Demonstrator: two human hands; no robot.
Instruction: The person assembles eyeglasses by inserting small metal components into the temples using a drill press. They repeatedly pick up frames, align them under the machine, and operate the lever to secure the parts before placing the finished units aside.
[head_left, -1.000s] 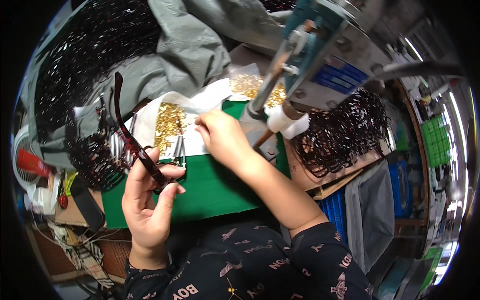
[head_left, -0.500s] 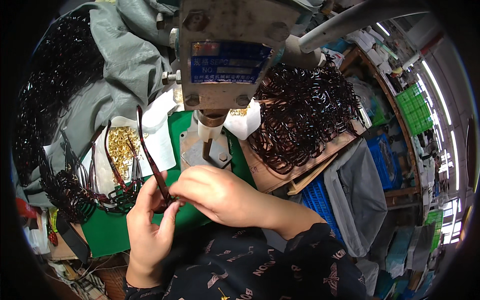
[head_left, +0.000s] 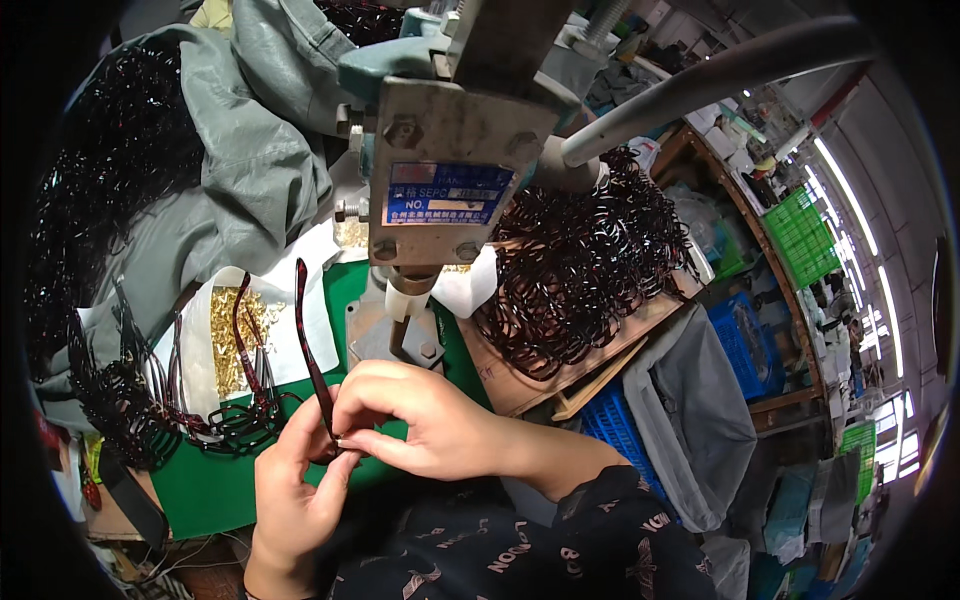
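Upright between my hands stands a dark red-brown eyeglass temple point(head_left: 308, 330), its curved tip pointing up and away. My left hand point(head_left: 295, 490) is closed on its lower end between thumb and fingers. My right hand point(head_left: 430, 425) is also closed, its thumb and fingertips pinched together against that same lower end. Whatever small piece those right fingertips hold is hidden. Just beyond my hands is a metal bench press point(head_left: 395, 245) with a rod over a steel base plate point(head_left: 425, 325). Left of the temple, several assembled eyeglass frames point(head_left: 240, 425) lie on the green mat point(head_left: 205, 500).
Small gold-coloured metal pieces point(head_left: 228, 345) lie on white paper behind the frames. A heap of dark eyeglass fronts point(head_left: 590, 270) covers a board at right. Grey cloth point(head_left: 255, 130) and a dark pile point(head_left: 115, 150) fill the far left. The press's long handle point(head_left: 720, 75) reaches rightward.
My right fingers have come in tighter on the temple's lower end. The temple stands more upright. The view has shifted, so the press and heaps appear displaced.
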